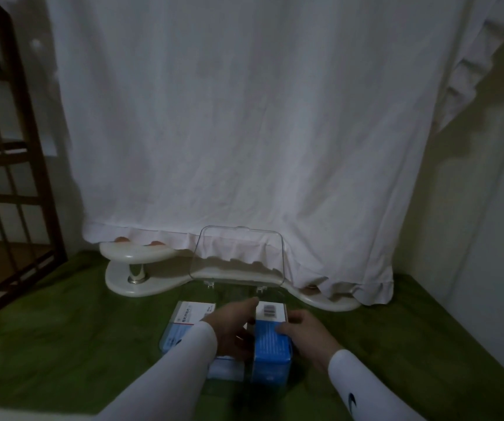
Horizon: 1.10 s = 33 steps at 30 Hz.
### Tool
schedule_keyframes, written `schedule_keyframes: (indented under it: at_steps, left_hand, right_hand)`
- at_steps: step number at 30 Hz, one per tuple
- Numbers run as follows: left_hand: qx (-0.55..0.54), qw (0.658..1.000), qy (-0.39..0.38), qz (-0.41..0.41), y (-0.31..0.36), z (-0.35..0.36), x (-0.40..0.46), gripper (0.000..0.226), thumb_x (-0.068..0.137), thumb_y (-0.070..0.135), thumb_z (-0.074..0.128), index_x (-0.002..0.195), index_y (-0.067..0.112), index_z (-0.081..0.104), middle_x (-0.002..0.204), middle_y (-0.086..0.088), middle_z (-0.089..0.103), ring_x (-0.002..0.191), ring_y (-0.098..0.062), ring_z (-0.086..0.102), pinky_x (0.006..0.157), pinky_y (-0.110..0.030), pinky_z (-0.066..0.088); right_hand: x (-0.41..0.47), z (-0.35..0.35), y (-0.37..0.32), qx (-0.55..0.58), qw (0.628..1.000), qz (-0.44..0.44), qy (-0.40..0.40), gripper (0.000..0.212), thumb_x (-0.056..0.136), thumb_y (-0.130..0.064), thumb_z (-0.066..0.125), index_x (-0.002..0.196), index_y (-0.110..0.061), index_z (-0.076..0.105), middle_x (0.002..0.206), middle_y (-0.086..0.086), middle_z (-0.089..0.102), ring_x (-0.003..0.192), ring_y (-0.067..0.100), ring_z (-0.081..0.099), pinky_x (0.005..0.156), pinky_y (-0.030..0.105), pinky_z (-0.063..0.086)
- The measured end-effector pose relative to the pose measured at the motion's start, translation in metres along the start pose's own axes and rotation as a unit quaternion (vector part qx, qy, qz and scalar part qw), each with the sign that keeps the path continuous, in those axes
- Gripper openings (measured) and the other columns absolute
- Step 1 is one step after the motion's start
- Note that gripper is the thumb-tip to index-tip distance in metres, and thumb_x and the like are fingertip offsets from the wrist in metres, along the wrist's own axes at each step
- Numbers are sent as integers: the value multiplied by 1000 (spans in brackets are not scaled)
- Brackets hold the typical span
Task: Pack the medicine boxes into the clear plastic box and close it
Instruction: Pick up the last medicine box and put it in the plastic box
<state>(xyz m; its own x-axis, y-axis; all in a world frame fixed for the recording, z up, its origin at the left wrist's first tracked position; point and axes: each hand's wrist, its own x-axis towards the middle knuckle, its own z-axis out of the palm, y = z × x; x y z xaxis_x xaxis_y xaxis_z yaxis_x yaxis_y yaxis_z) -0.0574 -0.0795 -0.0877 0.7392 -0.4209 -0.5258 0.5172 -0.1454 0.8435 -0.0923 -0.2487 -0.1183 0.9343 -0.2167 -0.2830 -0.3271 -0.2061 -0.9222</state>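
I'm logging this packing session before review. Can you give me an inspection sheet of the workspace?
Surface: green cloth covering the table.
Job's things: clear plastic box, lid up; blue medicine box standing inside; another medicine box lying at its left.
Clutter: white two-tier stand behind.
Grips: left hand and right hand flank the blue medicine box, fingers on it.
Cables: nothing seen.
Surroundings: white sheet as backdrop; wooden frame at left.
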Motion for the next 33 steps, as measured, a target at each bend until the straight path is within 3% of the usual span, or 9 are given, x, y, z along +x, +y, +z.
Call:
schedule_keyframes:
  at_steps: [7,11,15,20,23,26,33]
  left_hand:
    - [27,1000,0,11,0,0,-2,41,90,44,55,112,10,55,112,-19,60,100,-32,63,77,-36,57]
    - [33,999,3,12,2,-4,0,45,90,46,54,115,8,56,112,-21,62,101,-34,65,85,-41,57]
    - [41,999,8,15,15,-14,-1,48,94,48,46,114,6,57,110,-20,64,100,-32,65,87,-40,55]
    - [5,997,58,48,38,-36,-4,50,96,48,45,115,3,55,110,-20,63,101,-33,61,85,-41,53]
    - [-20,993,93,76,50,-54,-5,49,96,47,46,114,3,55,111,-22,62,102,-35,60,89,-44,51]
    - [-59,985,133,92,61,-74,-2,50,95,48,46,110,1,56,105,-22,62,93,-33,60,81,-43,52]
    - [-101,965,214,109,74,-117,9,50,95,48,45,110,2,59,100,-20,62,84,-32,58,70,-38,51]
  right_hand:
    - [-1,-2,-2,-8,1000,6,-16,45,86,-15,66,127,-18,49,119,5,60,104,21,63,89,38,55]
    - [-1,-3,-5,-19,1000,10,-19,44,84,-17,68,124,-20,50,117,5,61,101,20,64,91,41,56]
    - [4,-6,-12,7,1000,13,2,30,87,-26,66,113,-18,54,109,5,64,99,21,64,94,45,54]
    - [15,-7,-31,75,997,9,31,30,94,-37,55,115,-16,57,107,12,66,99,26,64,95,48,51]
    - [23,-9,-44,119,992,4,40,40,96,-42,49,123,-13,53,117,15,59,109,31,58,95,44,49]
    - [33,-8,-52,158,986,11,58,57,96,-49,45,137,-11,45,133,19,52,121,36,52,98,46,45]
    - [46,-1,-67,181,982,6,54,62,99,-51,34,145,-10,37,142,22,46,129,38,46,104,47,38]
